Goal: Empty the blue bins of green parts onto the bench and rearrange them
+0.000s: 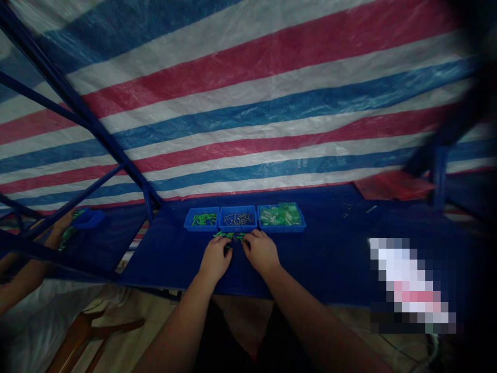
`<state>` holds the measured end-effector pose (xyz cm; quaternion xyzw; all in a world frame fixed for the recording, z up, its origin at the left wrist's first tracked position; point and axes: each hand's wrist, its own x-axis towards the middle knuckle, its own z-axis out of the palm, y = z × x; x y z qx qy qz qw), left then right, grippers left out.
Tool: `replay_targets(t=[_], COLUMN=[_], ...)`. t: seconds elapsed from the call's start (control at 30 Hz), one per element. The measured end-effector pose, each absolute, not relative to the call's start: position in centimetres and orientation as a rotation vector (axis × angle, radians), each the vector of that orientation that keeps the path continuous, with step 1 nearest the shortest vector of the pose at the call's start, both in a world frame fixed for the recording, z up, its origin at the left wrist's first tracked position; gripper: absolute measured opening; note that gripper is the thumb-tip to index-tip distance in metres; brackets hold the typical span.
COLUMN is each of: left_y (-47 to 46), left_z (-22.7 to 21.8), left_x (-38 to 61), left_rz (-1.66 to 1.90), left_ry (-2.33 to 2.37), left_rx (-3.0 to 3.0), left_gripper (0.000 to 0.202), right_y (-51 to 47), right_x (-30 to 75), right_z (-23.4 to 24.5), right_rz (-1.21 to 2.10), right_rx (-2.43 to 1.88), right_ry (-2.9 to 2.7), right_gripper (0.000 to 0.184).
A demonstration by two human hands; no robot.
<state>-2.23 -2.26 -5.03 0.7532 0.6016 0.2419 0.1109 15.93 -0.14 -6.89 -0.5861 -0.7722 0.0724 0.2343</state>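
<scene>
My left hand (216,258) is closed, its fingers curled over small green plastic pieces (220,235) at the front of the bins. Beside it, my right hand (263,253) is also closed, with a small green piece (240,236) at its fingertips. A few thin metal pins (234,239) show between the two hands. Just beyond my hands stand three blue bins in a row. The left bin (186,226) holds green pieces, and the middle bin (221,227) holds metal pins. In the right bin (304,226) are green and clear pieces. My fingers partly hide what they grip.
The bins stand on a blue table (322,259) against a striped plastic sheet (272,114). Red sheets (394,185) lie at the back right. Blue metal frame bars (112,147) rise at the left, where another person's arm (29,282) reaches toward a blue container (89,218).
</scene>
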Motion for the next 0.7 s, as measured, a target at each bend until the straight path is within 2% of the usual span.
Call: replay_targets(t=[0.27, 0.53, 0.6, 0.7], left_y=[-2.4, 0.3, 1.4, 2.4], left_z=[-5.6, -1.5, -0.3, 0.7], left_x=[-1.7, -5.6, -6.8, -7.6], left_rz=[0.709, 1.269, 1.247, 1.033], left_ry=[1.771, 1.868, 1.947, 2.011], left_rx=[2.206, 2.147, 2.134, 2.159], left_gripper=[0.021, 0.016, 0.020, 0.033], right_y=[0.1, 0.2, 0.2, 0.1], right_x=[15.7, 16.0, 16.2, 16.3], right_z=[-7.5, -7.4, -7.3, -7.1], right_rz=[0.162, 0.304, 0.324, 0.349], right_rx=[-1.547, -1.385, -1.355, -1.304], right_ry=[-2.118, -1.950, -1.932, -1.894], right_gripper=[0.014, 0.012, 0.012, 0.012])
